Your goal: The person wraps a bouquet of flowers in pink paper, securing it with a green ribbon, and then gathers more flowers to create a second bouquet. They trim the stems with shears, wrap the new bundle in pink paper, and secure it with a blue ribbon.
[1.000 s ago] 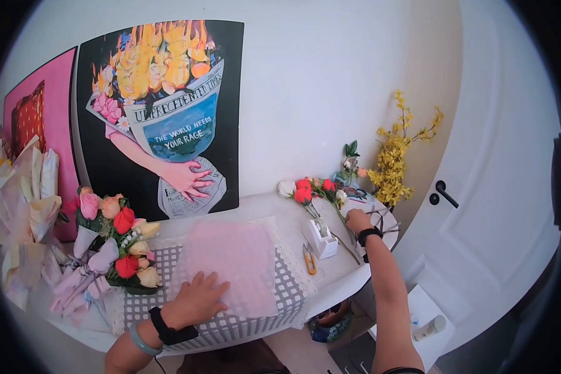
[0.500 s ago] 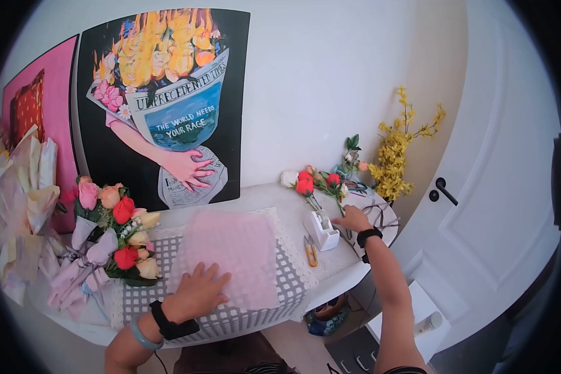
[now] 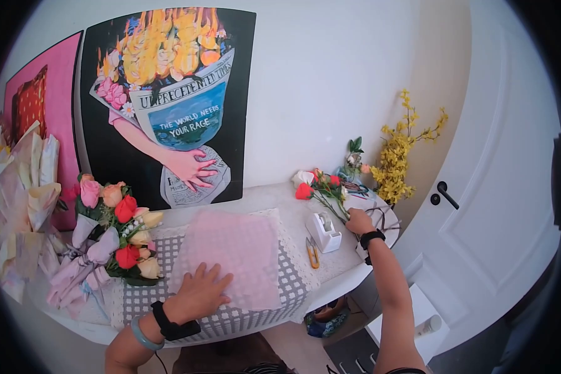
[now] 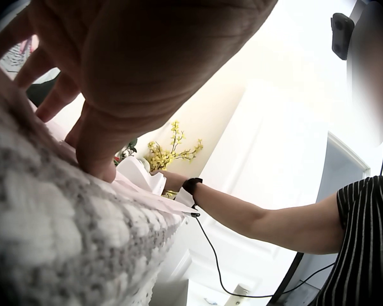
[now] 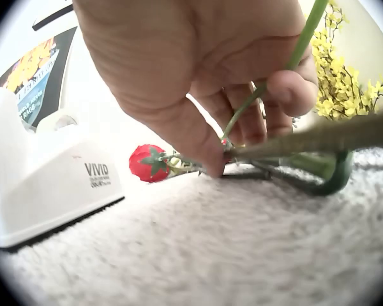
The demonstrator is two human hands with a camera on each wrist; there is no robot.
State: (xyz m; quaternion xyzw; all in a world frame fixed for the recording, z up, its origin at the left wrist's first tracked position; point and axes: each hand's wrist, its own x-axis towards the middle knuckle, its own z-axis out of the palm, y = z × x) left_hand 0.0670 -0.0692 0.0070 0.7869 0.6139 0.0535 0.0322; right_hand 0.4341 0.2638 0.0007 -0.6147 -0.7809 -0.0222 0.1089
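Note:
My left hand (image 3: 202, 292) rests with fingers spread on a sheet of pink wrapping paper (image 3: 243, 249), near its lower left corner. Under the paper lies a grey and white checked cloth (image 3: 293, 274). At the table's right end my right hand (image 3: 359, 222) grips green flower stems (image 5: 303, 44), its fingers bent around them just above the white fuzzy surface. Red roses (image 3: 303, 191) and a white rose (image 3: 302, 178) lie at the stems' far end. One red rose (image 5: 148, 164) shows beyond the thumb in the right wrist view.
A white tape dispenser (image 3: 324, 232) stands left of my right hand, with orange-handled snips (image 3: 313, 253) beside it. Yellow flower branches (image 3: 393, 168) rise behind. A wrapped bouquet (image 3: 121, 230) lies at the left, before two pictures (image 3: 187, 118). A white door (image 3: 511, 187) is at the right.
My right hand first opened with the thumb out to the left, then drew back and its fingers curled around stems. The rose heads shifted slightly. My left hand stays on the pink paper.

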